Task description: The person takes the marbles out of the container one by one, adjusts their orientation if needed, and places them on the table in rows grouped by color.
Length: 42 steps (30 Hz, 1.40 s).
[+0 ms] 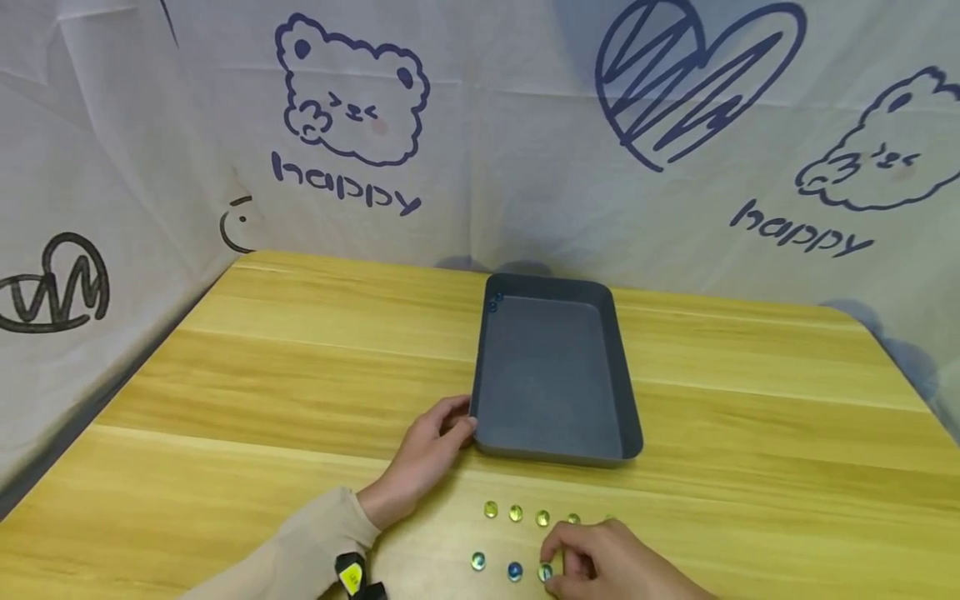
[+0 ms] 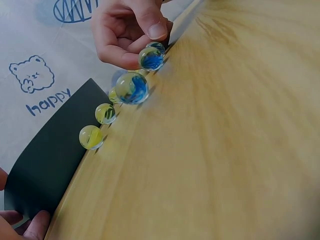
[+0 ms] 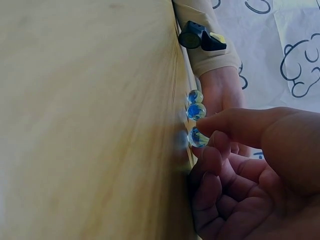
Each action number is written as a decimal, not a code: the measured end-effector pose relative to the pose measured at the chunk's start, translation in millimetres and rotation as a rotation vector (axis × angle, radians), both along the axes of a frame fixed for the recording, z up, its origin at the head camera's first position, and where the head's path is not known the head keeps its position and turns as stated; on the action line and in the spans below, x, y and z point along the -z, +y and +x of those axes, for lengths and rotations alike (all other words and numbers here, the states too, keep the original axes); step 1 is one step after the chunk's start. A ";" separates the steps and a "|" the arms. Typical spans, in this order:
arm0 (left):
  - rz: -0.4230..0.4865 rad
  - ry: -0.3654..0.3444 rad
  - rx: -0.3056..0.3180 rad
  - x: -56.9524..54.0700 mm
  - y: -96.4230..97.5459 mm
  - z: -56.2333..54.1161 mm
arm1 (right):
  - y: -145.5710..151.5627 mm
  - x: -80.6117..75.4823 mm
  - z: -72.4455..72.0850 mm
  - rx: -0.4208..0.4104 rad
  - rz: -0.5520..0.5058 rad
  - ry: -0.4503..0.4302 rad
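Note:
My left hand [image 1: 426, 460] holds the near left corner of a dark grey rectangular tray [image 1: 555, 375], with the thumb low against its wall. On the table in front of the tray, my right hand [image 1: 611, 567] pinches a clear glass marble [image 1: 546, 572] with blue swirls between thumb and index finger. Left of it lie a blue marble [image 1: 514, 571] and a blue-green marble [image 1: 478, 561]. Behind these runs a row of several yellow marbles [image 1: 516, 513], its right end partly covered by the right hand. Two dark marbles [image 1: 492, 307] sit in the tray's far left corner.
The wood-grain table [image 1: 285, 375] reaches back to a white cloth [image 1: 517, 192] with drawn bears and hearts. A black device [image 1: 352, 575] with a yellow label is strapped at the left wrist, over the beige sleeve [image 1: 300, 542].

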<state>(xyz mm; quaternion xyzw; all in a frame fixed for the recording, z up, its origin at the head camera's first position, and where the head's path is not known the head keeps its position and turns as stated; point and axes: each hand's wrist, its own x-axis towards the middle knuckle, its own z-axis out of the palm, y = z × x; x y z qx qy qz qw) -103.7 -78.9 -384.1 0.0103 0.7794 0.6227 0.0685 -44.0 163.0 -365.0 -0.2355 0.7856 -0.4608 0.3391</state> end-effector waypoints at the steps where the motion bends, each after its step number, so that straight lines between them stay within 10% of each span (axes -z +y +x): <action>1: 0.001 0.000 0.001 0.4 0.4 0.0 | 0.4 0.0 0.4 0.000 0.000 -0.001; 42: -0.002 -0.010 0.006 1.8 -0.6 -1.6 | 2.0 -3.9 -0.5 0.063 -0.053 -0.122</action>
